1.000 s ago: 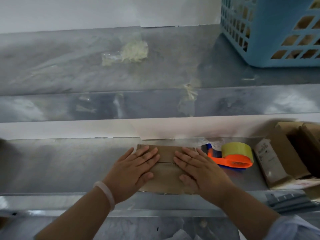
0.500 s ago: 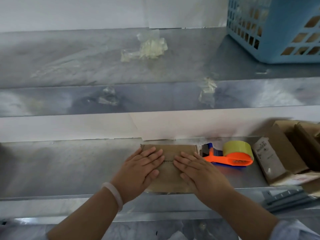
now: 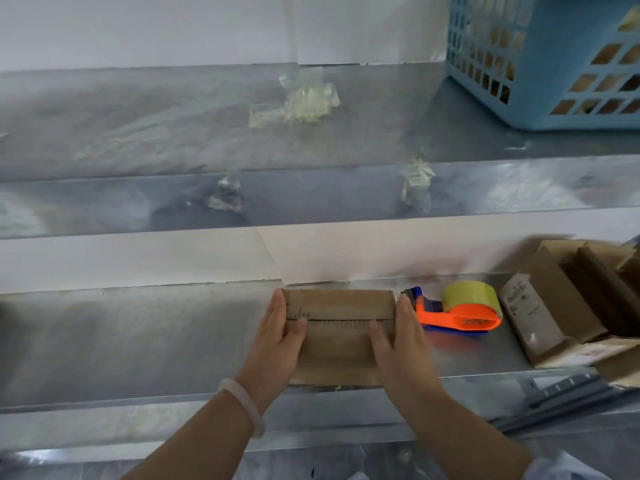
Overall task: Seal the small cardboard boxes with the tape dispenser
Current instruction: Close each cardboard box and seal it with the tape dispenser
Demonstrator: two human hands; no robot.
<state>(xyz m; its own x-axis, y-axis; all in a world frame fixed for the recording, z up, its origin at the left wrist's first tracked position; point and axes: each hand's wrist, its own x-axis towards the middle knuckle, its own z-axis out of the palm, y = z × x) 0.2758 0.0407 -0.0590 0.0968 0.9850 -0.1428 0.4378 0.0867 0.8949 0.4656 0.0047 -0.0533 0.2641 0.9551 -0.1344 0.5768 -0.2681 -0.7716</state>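
Observation:
A small brown cardboard box (image 3: 339,327) lies flat on the lower metal shelf (image 3: 138,341), its top flaps closed along a centre seam. My left hand (image 3: 277,344) lies against its left side with straight fingers, thumb resting on top. Against the right side my right hand (image 3: 401,344) does the same. An orange and blue tape dispenser (image 3: 460,317) with a yellowish roll lies on the shelf just right of the box, close to my right fingertips. Neither hand touches it.
More cardboard boxes (image 3: 568,306), some with open flaps, stand at the right end of the shelf. A blue plastic basket (image 3: 540,64) sits on the upper shelf at the right. Crumpled tape scraps (image 3: 301,102) lie on that shelf and stick to its front edge.
Both hands have slid off the top flaps outward to the box's left and right sides, leaving only the thumbs on top. The seam now shows.

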